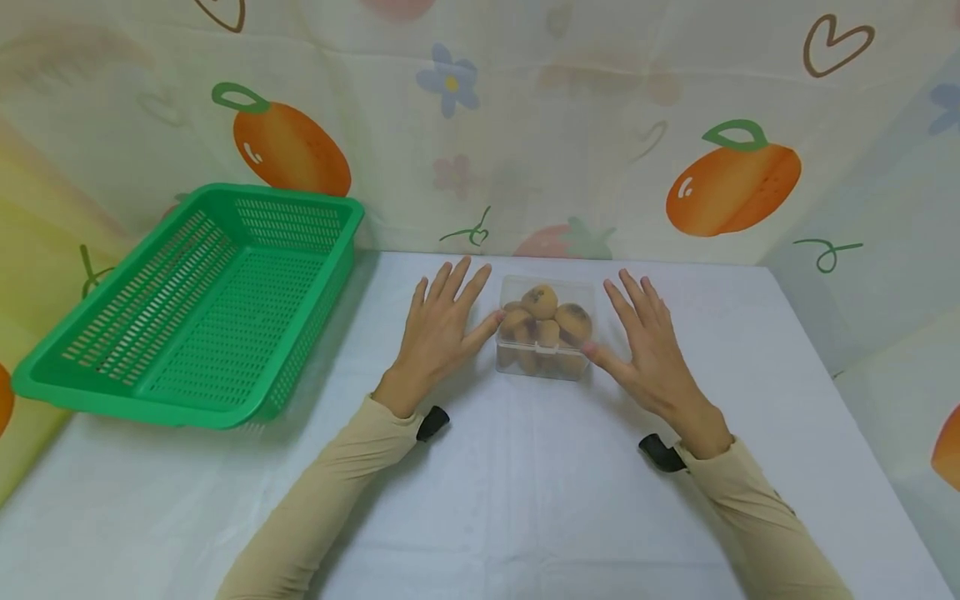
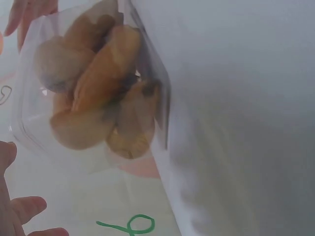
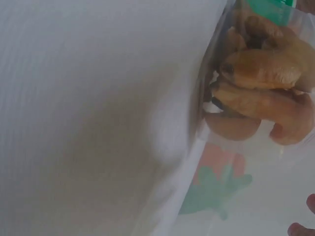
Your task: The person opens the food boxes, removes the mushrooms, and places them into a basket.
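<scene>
A clear lidded plastic box (image 1: 543,367) sits on the white-covered table, holding several tan-brown pieces (image 1: 573,323) that look like mushrooms with rounded caps and dark spots. My left hand (image 1: 437,337) is spread at the box's left side, its thumb at the left wall. On the other side my right hand (image 1: 651,354) is also spread, thumb by the front right corner. Whether either thumb touches the plastic I cannot tell. Through the wall the left wrist view shows the brown pieces (image 2: 106,69) piled up; the right wrist view shows them (image 3: 266,69) too.
To the left stands a green slatted plastic basket (image 1: 225,333), with nothing in it. A printed cloth (image 1: 555,150) with oranges, flowers and hearts hangs behind the table (image 1: 540,492). Each wrist carries a small black camera (image 1: 432,423).
</scene>
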A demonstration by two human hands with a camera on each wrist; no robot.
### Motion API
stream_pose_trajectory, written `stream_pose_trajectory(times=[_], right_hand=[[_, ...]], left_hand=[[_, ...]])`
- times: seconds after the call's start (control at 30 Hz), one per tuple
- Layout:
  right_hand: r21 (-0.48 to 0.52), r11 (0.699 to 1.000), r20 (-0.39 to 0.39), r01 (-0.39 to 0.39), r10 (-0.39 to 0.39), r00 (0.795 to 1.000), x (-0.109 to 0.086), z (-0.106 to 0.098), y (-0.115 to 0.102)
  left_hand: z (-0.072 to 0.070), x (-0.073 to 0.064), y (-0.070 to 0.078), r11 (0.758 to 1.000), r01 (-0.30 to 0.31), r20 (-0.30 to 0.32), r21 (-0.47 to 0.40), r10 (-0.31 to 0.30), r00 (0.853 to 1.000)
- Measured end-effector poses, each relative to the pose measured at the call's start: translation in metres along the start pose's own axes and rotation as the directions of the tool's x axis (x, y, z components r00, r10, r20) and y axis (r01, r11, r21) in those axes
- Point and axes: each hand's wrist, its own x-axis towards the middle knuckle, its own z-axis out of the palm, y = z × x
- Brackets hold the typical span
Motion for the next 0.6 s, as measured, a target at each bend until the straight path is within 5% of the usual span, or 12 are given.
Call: stream_pose_trajectory(times=[0.23,0.6], right_hand=[[0.089,0.996,0.062,-0.023,0.018,0.998,0.001,0.008,-0.002],[0.168,0.982,0.177,-0.087,0.056,0.983,0.003,0.014,0.000]], left_hand=[[0.003,-0.001,0.008,0.998,-0.062,-0.014,-0.012,0.061,0.998],[0.009,0.000,0.016,0.975,-0.174,0.053,-0.141,0.183,0.982]])
